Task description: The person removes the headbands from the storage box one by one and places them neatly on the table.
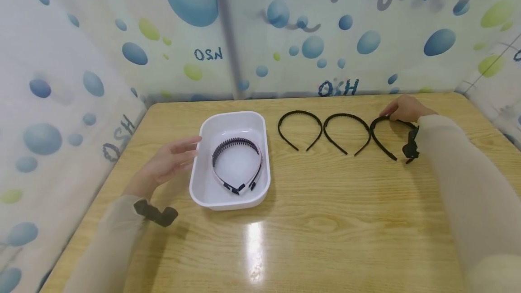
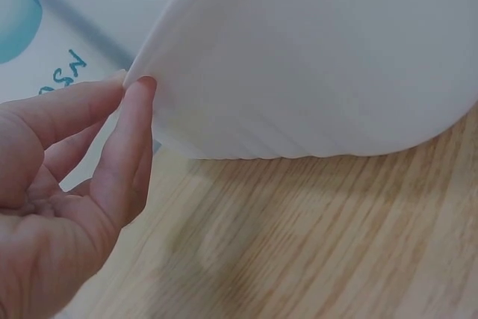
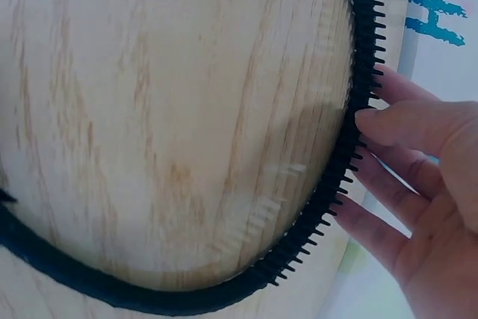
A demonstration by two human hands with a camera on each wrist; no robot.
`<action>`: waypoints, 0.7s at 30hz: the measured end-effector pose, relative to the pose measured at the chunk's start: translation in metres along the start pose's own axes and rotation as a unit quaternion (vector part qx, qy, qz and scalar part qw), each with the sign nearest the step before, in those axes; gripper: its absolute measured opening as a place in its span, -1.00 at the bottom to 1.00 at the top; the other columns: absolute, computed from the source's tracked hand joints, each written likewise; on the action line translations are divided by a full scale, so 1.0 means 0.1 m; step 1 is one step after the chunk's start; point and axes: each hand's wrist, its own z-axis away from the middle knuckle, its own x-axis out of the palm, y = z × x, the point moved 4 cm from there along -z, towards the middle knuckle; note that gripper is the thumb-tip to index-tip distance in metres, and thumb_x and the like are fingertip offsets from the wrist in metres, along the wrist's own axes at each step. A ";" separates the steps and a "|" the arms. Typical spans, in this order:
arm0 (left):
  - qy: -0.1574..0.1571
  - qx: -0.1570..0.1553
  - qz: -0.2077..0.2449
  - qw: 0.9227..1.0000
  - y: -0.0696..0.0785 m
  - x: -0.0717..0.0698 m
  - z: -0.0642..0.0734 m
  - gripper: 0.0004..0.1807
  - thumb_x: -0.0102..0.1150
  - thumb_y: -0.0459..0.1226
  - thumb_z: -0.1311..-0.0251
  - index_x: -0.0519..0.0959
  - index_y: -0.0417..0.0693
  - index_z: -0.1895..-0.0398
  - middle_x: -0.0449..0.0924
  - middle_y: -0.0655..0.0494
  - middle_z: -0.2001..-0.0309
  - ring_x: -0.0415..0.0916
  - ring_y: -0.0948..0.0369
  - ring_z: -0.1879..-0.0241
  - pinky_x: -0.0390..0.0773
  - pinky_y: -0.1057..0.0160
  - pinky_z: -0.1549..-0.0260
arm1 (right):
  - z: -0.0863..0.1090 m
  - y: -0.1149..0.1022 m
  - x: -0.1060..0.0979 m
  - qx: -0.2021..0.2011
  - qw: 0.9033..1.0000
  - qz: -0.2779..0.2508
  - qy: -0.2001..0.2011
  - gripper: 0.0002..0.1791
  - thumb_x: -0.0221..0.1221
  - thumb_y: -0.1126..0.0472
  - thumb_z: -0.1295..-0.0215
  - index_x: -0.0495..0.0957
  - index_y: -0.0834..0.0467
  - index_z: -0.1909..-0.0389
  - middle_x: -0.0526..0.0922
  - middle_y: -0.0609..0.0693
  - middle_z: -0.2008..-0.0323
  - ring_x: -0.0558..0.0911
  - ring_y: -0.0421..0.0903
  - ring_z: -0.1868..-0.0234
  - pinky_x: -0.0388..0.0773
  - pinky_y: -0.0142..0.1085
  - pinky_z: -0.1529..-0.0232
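Observation:
My right hand pinches the toothed top of a black headband at the right end of a row. In the right wrist view, the thumb lies on the band and the other fingers are behind its teeth. My left hand has its fairly straight fingers at the left rim of a white plastic tub. Up close in the left wrist view, the fingertips touch the tub's rim. Inside the tub lie overlapping headbands, dark and toothed, with a pinkish one among them.
Two more black headbands, a left one and a middle one, lie between the tub and my right hand, curved tops away from me. The wooden table ends at the back against a patterned wall covering.

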 end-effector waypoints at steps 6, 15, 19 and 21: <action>-0.003 0.002 0.012 1.000 0.00 0.01 0.00 -0.59 0.02 -0.42 -0.25 0.44 0.07 -0.15 0.35 0.08 -0.03 0.50 0.29 0.10 0.53 0.32 0.05 | -0.02 0.02 0.01 -0.005 1.000 -0.002 0.001 -0.70 -0.01 0.54 -0.12 0.55 0.43 0.12 0.50 0.46 0.13 0.44 0.38 0.10 0.47 0.14 0.16; -0.002 -0.002 0.020 1.000 0.02 0.02 0.02 -0.57 0.03 -0.42 -0.25 0.42 0.05 -0.18 0.23 -0.10 -0.15 0.50 0.30 0.10 0.53 0.35 0.07 | -0.05 -0.06 -0.10 -0.017 0.999 -0.037 -0.006 -0.66 -0.03 0.41 -0.27 0.42 0.46 -0.03 0.37 0.52 -0.01 0.36 0.42 -0.01 0.43 0.21 0.08; 0.001 -0.005 0.018 1.000 0.00 0.01 0.01 -0.58 0.03 -0.41 -0.25 0.42 0.05 -0.18 0.24 -0.06 -0.14 0.50 0.30 0.09 0.53 0.33 0.05 | -0.03 -0.18 -0.16 -0.024 0.999 -0.041 0.001 -0.64 -0.01 0.37 -0.28 0.41 0.46 -0.06 0.37 0.52 -0.01 0.36 0.43 -0.02 0.41 0.22 0.07; -0.001 -0.003 0.018 1.000 0.00 0.01 0.01 -0.58 0.03 -0.42 -0.25 0.42 0.05 -0.17 0.26 -0.02 -0.11 0.50 0.30 0.09 0.53 0.32 0.05 | -0.04 -0.25 -0.18 -0.029 0.999 -0.036 0.003 -0.64 -0.01 0.35 -0.29 0.41 0.44 -0.07 0.38 0.51 -0.02 0.36 0.42 -0.01 0.40 0.23 0.07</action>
